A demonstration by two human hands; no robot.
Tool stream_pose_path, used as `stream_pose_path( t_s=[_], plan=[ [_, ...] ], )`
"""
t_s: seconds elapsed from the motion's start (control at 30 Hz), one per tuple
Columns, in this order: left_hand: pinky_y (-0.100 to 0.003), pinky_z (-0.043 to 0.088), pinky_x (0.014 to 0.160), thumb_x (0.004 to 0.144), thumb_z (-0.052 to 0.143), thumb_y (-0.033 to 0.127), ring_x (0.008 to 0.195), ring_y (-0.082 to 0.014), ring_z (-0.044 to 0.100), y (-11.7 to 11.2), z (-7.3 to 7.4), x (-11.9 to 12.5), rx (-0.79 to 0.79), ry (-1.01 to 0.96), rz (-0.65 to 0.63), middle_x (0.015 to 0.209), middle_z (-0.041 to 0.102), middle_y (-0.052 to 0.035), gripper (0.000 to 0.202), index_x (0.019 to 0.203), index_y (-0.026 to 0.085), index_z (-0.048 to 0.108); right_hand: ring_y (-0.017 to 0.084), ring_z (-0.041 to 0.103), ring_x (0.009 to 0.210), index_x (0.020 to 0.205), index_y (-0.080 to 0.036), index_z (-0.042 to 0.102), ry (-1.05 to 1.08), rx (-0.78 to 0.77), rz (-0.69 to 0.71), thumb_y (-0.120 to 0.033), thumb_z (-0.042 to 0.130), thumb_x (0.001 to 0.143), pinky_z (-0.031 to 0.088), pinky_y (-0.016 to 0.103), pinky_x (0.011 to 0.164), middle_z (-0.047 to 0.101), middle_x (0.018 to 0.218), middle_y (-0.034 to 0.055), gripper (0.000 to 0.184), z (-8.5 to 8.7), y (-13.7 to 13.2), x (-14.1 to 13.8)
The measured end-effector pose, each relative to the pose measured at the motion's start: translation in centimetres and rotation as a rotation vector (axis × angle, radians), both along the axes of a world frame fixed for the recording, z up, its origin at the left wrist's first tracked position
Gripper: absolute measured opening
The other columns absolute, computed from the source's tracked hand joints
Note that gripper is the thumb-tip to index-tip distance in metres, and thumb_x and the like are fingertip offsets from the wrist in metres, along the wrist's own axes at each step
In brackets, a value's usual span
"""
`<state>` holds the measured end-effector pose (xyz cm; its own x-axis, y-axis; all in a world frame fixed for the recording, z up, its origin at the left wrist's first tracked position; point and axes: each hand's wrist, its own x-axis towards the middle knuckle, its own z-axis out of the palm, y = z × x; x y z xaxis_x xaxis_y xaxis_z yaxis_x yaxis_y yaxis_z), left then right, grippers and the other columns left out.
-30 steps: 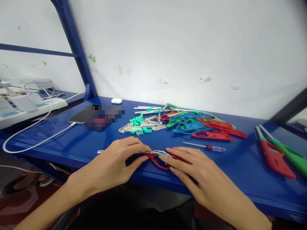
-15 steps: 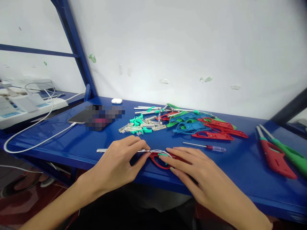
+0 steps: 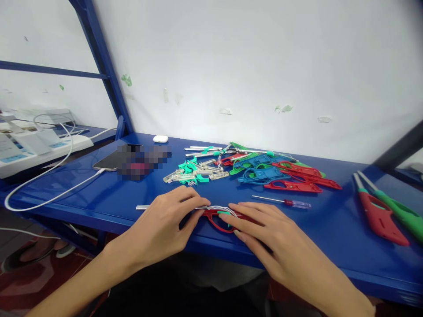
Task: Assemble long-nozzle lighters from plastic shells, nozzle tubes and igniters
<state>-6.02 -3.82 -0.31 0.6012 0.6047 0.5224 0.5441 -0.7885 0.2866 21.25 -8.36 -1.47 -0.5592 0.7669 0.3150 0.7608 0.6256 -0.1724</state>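
A red lighter shell (image 3: 220, 221) with a metal tube and thin white wires lies near the front edge of the blue shelf (image 3: 99, 193). My left hand (image 3: 163, 222) rests over the tube side, fingers curled and pinching at it. My right hand (image 3: 264, 233) lies flat on the shell's right part, fingers stretched and pressing it down. A small red-handled screwdriver (image 3: 284, 202) lies just beyond my right hand.
A heap of red, blue and green lighter shells (image 3: 277, 172) and small teal and clear parts (image 3: 193, 172) lies mid-shelf. Two assembled lighters, red (image 3: 376, 213) and green (image 3: 396, 210), lie at right. A phone (image 3: 112, 159), white cable (image 3: 49, 193) and earbud case (image 3: 160, 139) sit at left.
My left hand shifted slightly and its fingers closed a little more on the tube, which slid a bit to the right. My right hand has not moved.
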Motion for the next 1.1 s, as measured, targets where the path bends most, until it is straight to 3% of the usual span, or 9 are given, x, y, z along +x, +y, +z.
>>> stream_pose_path(
  t_s=[0.13,0.4,0.6,0.87,1.1],
  plan=[
    [-0.034,0.055,0.086,0.104,0.054,0.016,0.098,-0.02,0.066,0.05,-0.06,0.05,0.003,0.005,0.017,0.108,0.07,-0.0053,0.019,0.116,0.022,0.067,0.026,0.054,0.14,0.154,-0.044,0.049,0.017,0.012,0.01,-0.03,0.047,0.11,0.052,0.049,0.113,0.061,0.151,-0.0031,0.046,0.01,-0.04,-0.03],
    [-0.032,0.053,0.086,0.103,0.057,0.014,0.098,-0.0194,0.065,0.12,-0.29,0.04,0.058,-0.023,0.012,0.107,0.069,-0.004,0.02,0.117,0.022,0.067,0.023,0.051,0.142,0.154,-0.046,0.047,-0.001,-0.015,-0.013,-0.032,0.046,0.111,0.05,0.048,0.115,0.058,0.153,-0.0069,0.046,0.1,-0.12,-0.11],
    [-0.029,0.053,0.082,0.104,0.054,0.015,0.093,-0.0175,0.067,0.17,0.07,0.14,0.016,-0.009,0.016,0.108,0.068,-0.0035,0.017,0.114,0.023,0.066,0.024,0.052,0.142,0.154,-0.045,0.048,0.008,-0.003,-0.002,-0.031,0.048,0.11,0.052,0.048,0.114,0.059,0.152,-0.0044,0.046,0.02,-0.01,-0.06],
    [-0.029,0.051,0.081,0.107,0.053,0.017,0.094,-0.0164,0.067,0.57,-0.46,-0.38,0.019,0.001,-0.012,0.111,0.068,-0.0019,0.023,0.126,0.027,0.063,0.025,0.053,0.141,0.155,-0.045,0.047,0.001,0.006,0.0,-0.032,0.046,0.11,0.052,0.049,0.113,0.06,0.152,-0.0048,0.047,-0.19,-0.08,0.01],
    [-0.031,0.049,0.079,0.107,0.047,0.015,0.095,-0.0179,0.062,0.03,0.07,-0.05,-0.052,0.032,-0.005,0.109,0.061,-0.0033,0.022,0.12,0.024,0.061,0.024,0.052,0.142,0.156,-0.046,0.044,-0.02,0.001,-0.002,-0.033,0.046,0.11,0.051,0.049,0.114,0.058,0.153,-0.0054,0.048,0.07,-0.2,0.0]
  ],
)
